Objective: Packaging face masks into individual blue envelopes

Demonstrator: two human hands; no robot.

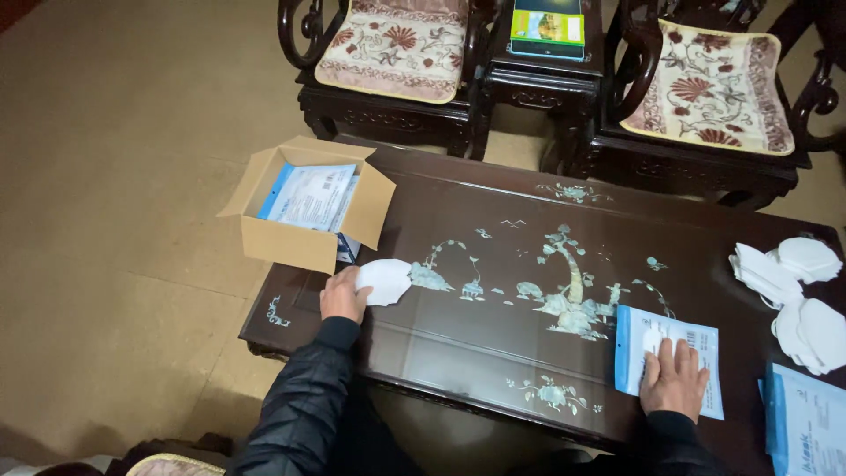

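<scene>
White folded mask (385, 280): 1 piece, lying on the dark worktop (493, 264) just in front of the cardboard box (304, 207), at the worktop's left end. Left hand (344, 295) holds it by its left edge; fingers curl onto that edge, but whether they pinch it or only press on it cannot be told.

Right hand (674, 379): lies flat, palm down, on 1 blue-and-white pouch (667, 357) near the front edge of the worktop. Fingers are straight and slightly spread, pressing on the pouch. Both sleeves are dark.

Cardboard box: 1, flaps open, standing on the far left corner of the worktop and partly overhanging it. Inside are blue-and-white pouches of the same kind, stacked; 2 can be made out, exact count not clear.

Right end of the worktop: loose white masks (793, 295) in about 3 small heaps, overlapping; single count not possible. Just in front of them lies 1 more blue-and-white packet (806, 423), cut off by the frame edge.

Worktop surface: dark wood with pale inlay of trees and birds in the middle, between the 2 hands.

Behind the worktop: 2 dark carved chairs, each with 1 floral cushion (397, 44), and 1 small side table (546, 66) between them carrying 1 green-and-blue box (547, 26).
</scene>
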